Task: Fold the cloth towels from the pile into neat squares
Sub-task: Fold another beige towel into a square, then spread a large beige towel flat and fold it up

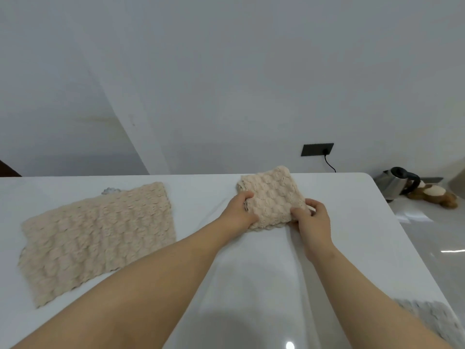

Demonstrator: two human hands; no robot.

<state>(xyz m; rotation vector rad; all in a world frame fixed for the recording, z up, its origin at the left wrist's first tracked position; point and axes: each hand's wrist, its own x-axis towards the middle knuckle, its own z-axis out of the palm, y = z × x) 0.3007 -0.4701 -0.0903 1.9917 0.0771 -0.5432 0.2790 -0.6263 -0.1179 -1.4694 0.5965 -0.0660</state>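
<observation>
folded towel [273, 197], beige w/ bumpy pile, is at the far side of the white table [352, 230], right of centre, its far end abt level w/ the table's far edge. it's a compact rough square, a bit skewed. left hand [239, 210] grips its left edge, fingers curled over the top. right hand [313, 220] holds the near right corner, thumb on top of the pile, fingers curled round the right edge. both forearms are bare and reach in from the near side. can't tell if the towel is lifted or resting on the table.

flat towel [98, 238], same beige, lies spread open on the left half, well apart from the folded one & turned a little askew. a scrap of grey cloth [110, 190] pokes out from under its far edge. grey towel [427, 321] shows at the near right corner of the table, partly behind the right forearm, blurred.

past the table's right end, on a glossy counter [427, 222]: steel kettle [395, 185] w/ black handle, and a brown plush toy [432, 195] lying just beside it; can't tell if they touch. dark socket plate [317, 149] on the pale wall [226, 71], black cable [329, 165] hanging from it down behind the table.
</observation>
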